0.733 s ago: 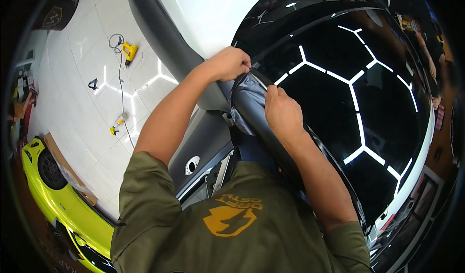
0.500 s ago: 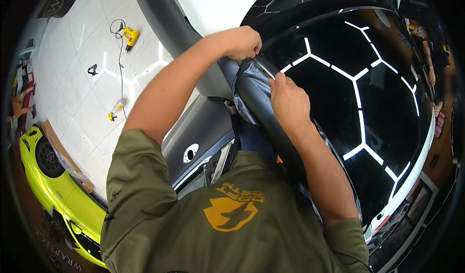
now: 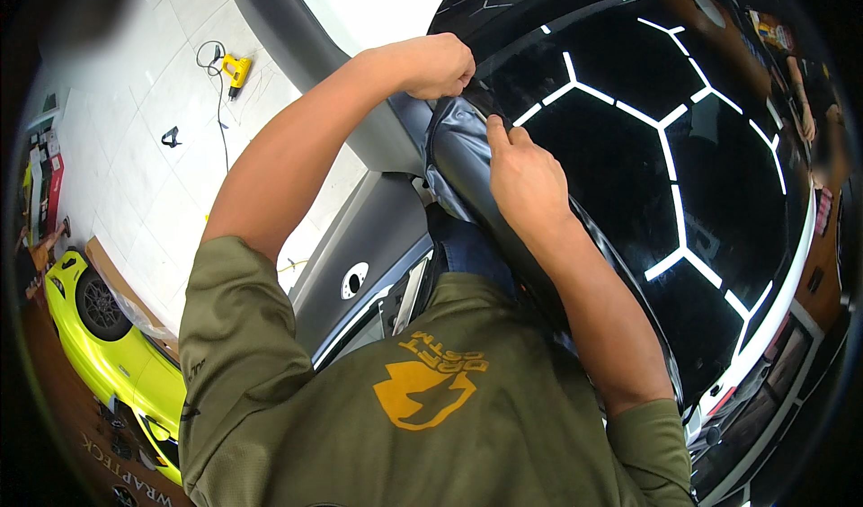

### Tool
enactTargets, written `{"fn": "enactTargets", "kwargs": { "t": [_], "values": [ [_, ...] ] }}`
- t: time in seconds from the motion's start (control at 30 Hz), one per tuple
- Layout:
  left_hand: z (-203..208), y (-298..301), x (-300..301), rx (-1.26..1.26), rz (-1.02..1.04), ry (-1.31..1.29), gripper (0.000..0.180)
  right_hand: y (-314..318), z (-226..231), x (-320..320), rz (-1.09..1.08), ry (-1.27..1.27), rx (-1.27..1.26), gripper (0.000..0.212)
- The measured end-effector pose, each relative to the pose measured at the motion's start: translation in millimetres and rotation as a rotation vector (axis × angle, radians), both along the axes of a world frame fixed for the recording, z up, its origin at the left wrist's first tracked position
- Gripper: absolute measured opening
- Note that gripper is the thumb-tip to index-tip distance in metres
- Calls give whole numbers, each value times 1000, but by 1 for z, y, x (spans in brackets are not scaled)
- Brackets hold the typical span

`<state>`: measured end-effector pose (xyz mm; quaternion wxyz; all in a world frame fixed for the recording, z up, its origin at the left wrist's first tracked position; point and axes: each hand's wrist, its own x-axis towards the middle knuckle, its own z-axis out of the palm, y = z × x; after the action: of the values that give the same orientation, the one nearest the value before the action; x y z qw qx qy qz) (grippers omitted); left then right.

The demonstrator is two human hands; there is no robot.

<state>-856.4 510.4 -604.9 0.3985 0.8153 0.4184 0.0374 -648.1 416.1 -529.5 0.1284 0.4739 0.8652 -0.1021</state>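
My left hand point(image 3: 440, 66) is closed in a pinch at the top end of a satin dark grey film point(image 3: 460, 134), which lies wrinkled over a car's roof edge. My right hand point(image 3: 529, 179) rests on the same edge, just right of the film's folds. One digit points forward along a thin pale strip there; the other fingers curl under, hiding whatever they hold. To the right spreads the glossy black roof point(image 3: 620, 174), reflecting bright lamp lines. An opened grey car door point(image 3: 364, 237) stands below my left forearm.
On the tiled floor lie a yellow heat gun point(image 3: 236, 71) with its cord and a small black part point(image 3: 170, 137). At the lower left is a lime-green car point(image 3: 117, 350) beside a cardboard piece point(image 3: 126, 282). A person point(image 3: 803, 102) stands beyond the roof at the right.
Both hands have shifted slightly left. The right hand's foremost digit now reaches straighter along the film's edge. A spray bottle on the floor has gone out of sight behind my left arm.
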Motion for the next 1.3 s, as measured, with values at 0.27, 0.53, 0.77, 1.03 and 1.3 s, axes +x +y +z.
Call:
{"fn": "enactTargets", "kwargs": {
  "t": [0.27,0.53,0.77,1.03,1.3],
  "values": [
    [-6,-10,-3,121,51,-94,15,-3,-4,3,-22,8,-15,40],
    [4,-17,-8,101,70,-80,16,-7,0,3,-29,13,-17,38],
    [7,-32,6,263,81,-151,21,-17,9,13,-35,7,-11,40],
    [15,-29,27,167,3,-70,22,-19,8,12,-42,6,52,37],
    [8,-20,20,5,118,-259,20,-34,25,34,-54,-1,42,40]
  ]
}}
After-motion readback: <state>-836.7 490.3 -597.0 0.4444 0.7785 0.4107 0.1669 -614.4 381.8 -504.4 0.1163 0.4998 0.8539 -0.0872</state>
